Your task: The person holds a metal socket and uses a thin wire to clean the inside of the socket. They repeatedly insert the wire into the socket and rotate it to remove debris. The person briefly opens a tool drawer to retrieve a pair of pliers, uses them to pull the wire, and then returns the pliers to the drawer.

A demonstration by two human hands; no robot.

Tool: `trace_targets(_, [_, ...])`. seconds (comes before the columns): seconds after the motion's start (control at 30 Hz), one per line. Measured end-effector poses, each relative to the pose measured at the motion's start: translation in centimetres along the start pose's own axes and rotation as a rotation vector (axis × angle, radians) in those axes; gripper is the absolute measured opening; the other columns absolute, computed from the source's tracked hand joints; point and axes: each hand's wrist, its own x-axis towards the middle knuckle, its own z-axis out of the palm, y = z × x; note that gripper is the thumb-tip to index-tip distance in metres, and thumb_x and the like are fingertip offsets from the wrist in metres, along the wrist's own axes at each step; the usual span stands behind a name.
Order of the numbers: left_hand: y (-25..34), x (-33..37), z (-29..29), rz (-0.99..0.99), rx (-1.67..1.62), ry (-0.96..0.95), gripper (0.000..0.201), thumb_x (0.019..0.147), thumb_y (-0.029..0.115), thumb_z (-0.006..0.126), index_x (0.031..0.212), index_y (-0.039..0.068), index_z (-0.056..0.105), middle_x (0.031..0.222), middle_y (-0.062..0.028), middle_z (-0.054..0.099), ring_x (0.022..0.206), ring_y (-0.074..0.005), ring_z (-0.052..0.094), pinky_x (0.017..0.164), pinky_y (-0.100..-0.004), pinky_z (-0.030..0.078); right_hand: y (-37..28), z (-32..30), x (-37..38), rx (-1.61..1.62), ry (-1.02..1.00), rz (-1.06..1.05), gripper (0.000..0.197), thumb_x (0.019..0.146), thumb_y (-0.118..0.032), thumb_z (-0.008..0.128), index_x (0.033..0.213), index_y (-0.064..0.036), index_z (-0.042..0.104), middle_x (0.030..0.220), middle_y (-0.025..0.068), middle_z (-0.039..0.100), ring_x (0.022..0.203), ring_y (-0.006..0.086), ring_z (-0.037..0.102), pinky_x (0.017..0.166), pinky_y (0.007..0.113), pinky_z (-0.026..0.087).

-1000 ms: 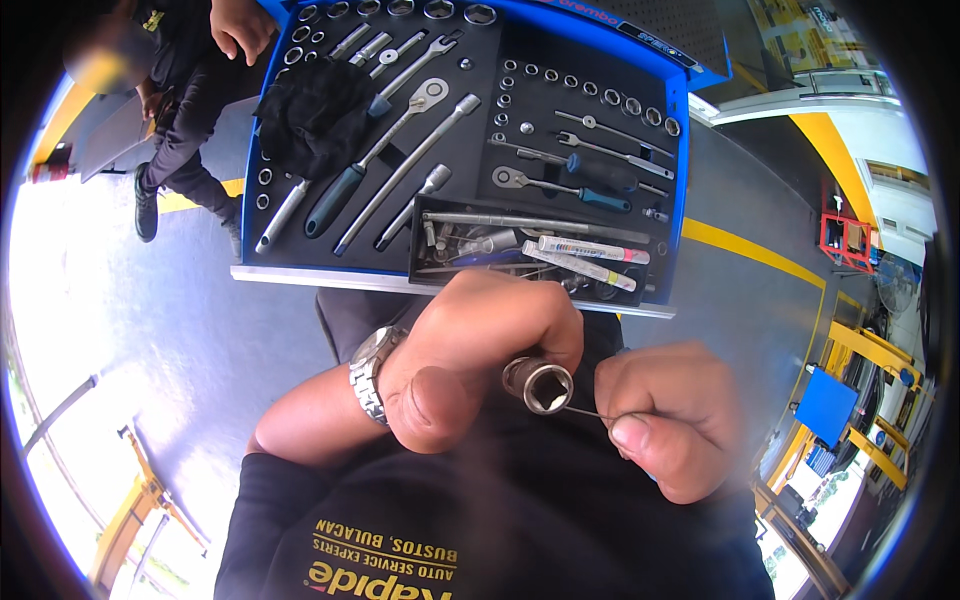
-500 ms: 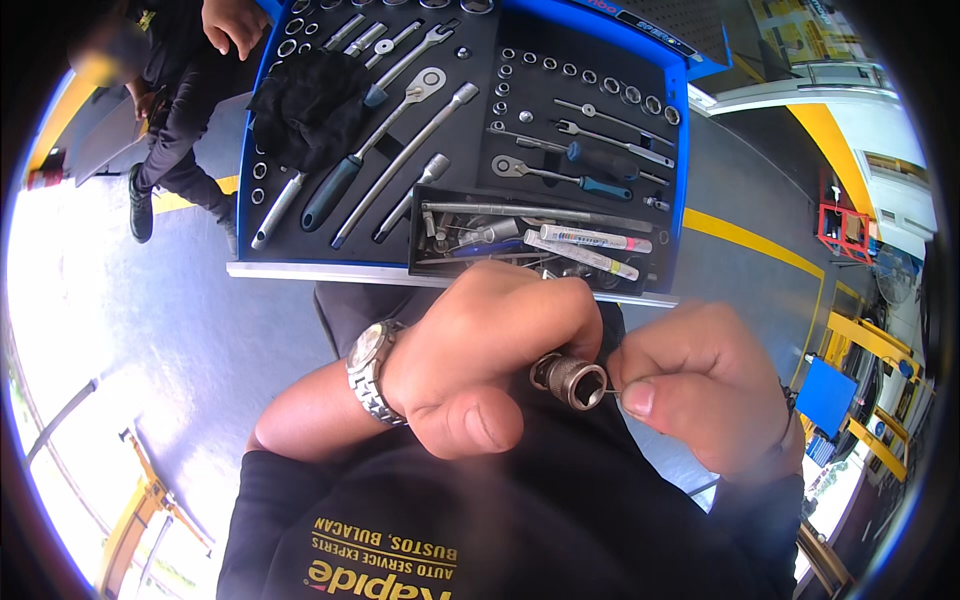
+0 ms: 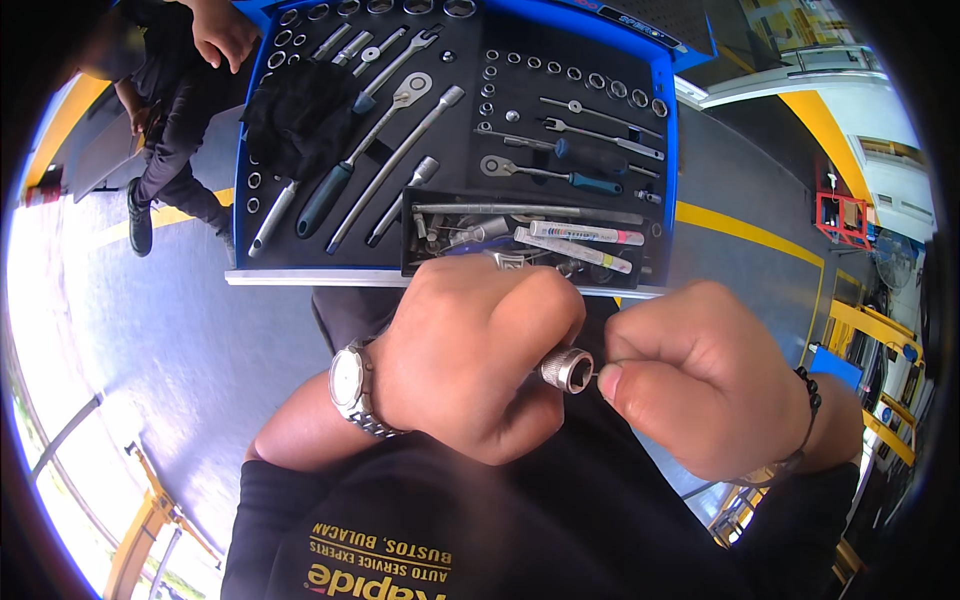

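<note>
My left hand, with a metal-banded watch on its wrist, is closed round a knurled metal socket. The socket's open end faces right, and the rest of it is hidden in my fingers. Just to its right, my right hand is closed in a pinch between thumb and forefinger. A sliver of thin metal wire shows between that thumb tip and the socket's mouth; most of it is hidden. Both hands are held in front of my dark shirt, close to the drawer's front edge.
Ahead is an open blue tool drawer with ratchets, extension bars and sockets in black foam. A black cloth lies on its left side. A small black tray at the front holds paint markers. Another person stands far left.
My left thumb has folded in from its outstretched position and the hand has turned slightly, with less of the socket showing. My right hand stays pinched at the socket's mouth.
</note>
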Motion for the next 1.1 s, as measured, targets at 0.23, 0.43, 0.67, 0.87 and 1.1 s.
trace_targets(0.23, [-0.5, -0.2, 0.5, 0.013, 0.008, 0.076, 0.036, 0.061, 0.015, 0.069, 0.092, 0.006, 0.053, 0.062, -0.0051, 0.055, 0.050, -0.0302, 0.054, 0.048, -0.0389, 0.043, 1.1, 1.1, -0.4, -0.255, 0.098, -0.238, 0.024, 0.083, -0.009, 0.057, 0.062, -0.0024, 0.047, 0.052, 0.0107, 0.046, 0.046, 0.0236, 0.047, 0.047, 0.035, 0.034])
trace_targets(0.43, [-0.2, -0.2, 0.5, 0.033, 0.004, 0.147, 0.040, 0.060, 0.014, 0.068, 0.097, 0.005, 0.054, 0.063, -0.0040, 0.056, 0.051, -0.0281, 0.055, 0.049, -0.0371, 0.043, 1.0, 0.6, 0.1, 0.042, 0.068, -0.008, 0.025, 0.083, -0.011, 0.058, 0.062, -0.0030, 0.048, 0.053, 0.0104, 0.047, 0.043, 0.0236, 0.046, 0.045, 0.034, 0.033])
trace_targets(0.67, [-0.4, -0.3, 0.8, 0.001, -0.224, 0.150, 0.045, 0.068, 0.012, 0.065, 0.106, 0.000, 0.043, 0.079, -0.0080, 0.051, 0.058, -0.0161, 0.046, 0.050, -0.0288, 0.038, 1.5, 0.8, 0.4, -0.289, 0.170, -0.481, 0.022, 0.081, -0.008, 0.060, 0.062, -0.0033, 0.048, 0.053, 0.0086, 0.043, 0.043, 0.0232, 0.042, 0.045, 0.035, 0.032])
trace_targets(0.87, [-0.5, -0.8, 0.7, -0.051, -0.449, 0.113, 0.052, 0.074, 0.024, 0.066, 0.112, 0.001, 0.037, 0.080, -0.0066, 0.046, 0.063, -0.0114, 0.039, 0.055, -0.0276, 0.032, 2.1, 1.4, 0.5, -0.467, 0.255, -0.683, 0.020, 0.079, -0.009, 0.063, 0.064, -0.0053, 0.049, 0.056, 0.0077, 0.044, 0.045, 0.0232, 0.042, 0.045, 0.035, 0.031])
trace_targets(1.1, [-0.2, -0.9, 0.6, -0.123, -0.614, 0.089, 0.083, 0.081, 0.084, 0.043, 0.099, 0.003, 0.045, 0.077, -0.0073, 0.048, 0.063, -0.0117, 0.039, 0.058, -0.0274, 0.032, 1.7, 1.4, 0.1, -0.337, 0.161, -0.602, 0.018, 0.078, -0.010, 0.062, 0.066, -0.0044, 0.049, 0.059, 0.0081, 0.046, 0.050, 0.0250, 0.045, 0.051, 0.037, 0.036])
